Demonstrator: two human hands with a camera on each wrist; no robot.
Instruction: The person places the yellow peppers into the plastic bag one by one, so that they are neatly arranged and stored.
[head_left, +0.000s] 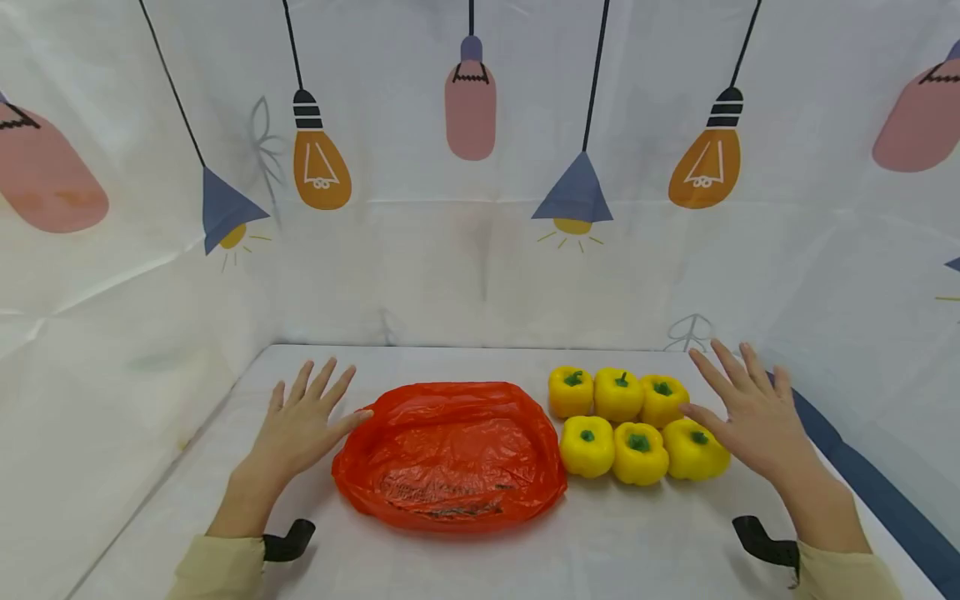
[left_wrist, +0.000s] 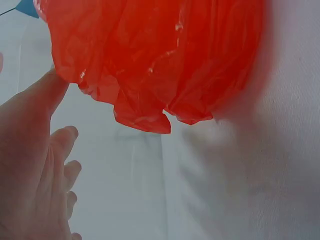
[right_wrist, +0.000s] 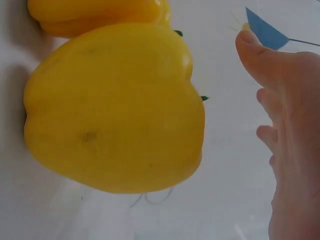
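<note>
A red plastic bag (head_left: 457,458) lies on the white table with its mouth spread wide and its rim bunched up around it. To its right, several yellow bell peppers (head_left: 587,447) stand in two rows, green stems showing. My left hand (head_left: 300,425) is held beside the bag's left edge, fingers spread; whether the thumb touches the bag I cannot tell. My right hand (head_left: 757,417) hovers at the right end of the peppers, fingers spread and holding nothing. In the right wrist view, one large yellow pepper (right_wrist: 115,110) sits apart from that hand.
The white table (head_left: 630,550) reaches back to a white curtain (head_left: 480,275) printed with hanging lamps. A dark blue strip (head_left: 862,467) runs along the table's right side. Black wrist mounts (head_left: 289,542) stick out from both sleeves.
</note>
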